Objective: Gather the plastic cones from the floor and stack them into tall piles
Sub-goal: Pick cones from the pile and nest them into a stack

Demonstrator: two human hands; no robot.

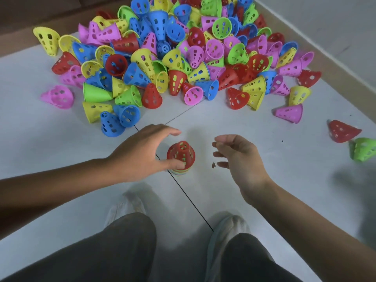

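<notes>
A short stack of cones (181,155) stands upright on the floor between my hands, with a red cone on top and coloured rims showing beneath it. My left hand (142,153) curves around its left side, thumb touching the red cone's lower edge, fingers arched above without gripping. My right hand (242,159) hovers to the right of the stack, fingers loosely curled and holding nothing. A big heap of loose cones (173,51) in red, blue, yellow, green and pink lies farther ahead.
Stray cones lie at the right: a pink one (290,112), a red one (342,132) and a green one (364,149). A wall (325,27) runs along the right side. My knees and feet sit at the bottom. The floor (61,139) is pale tile.
</notes>
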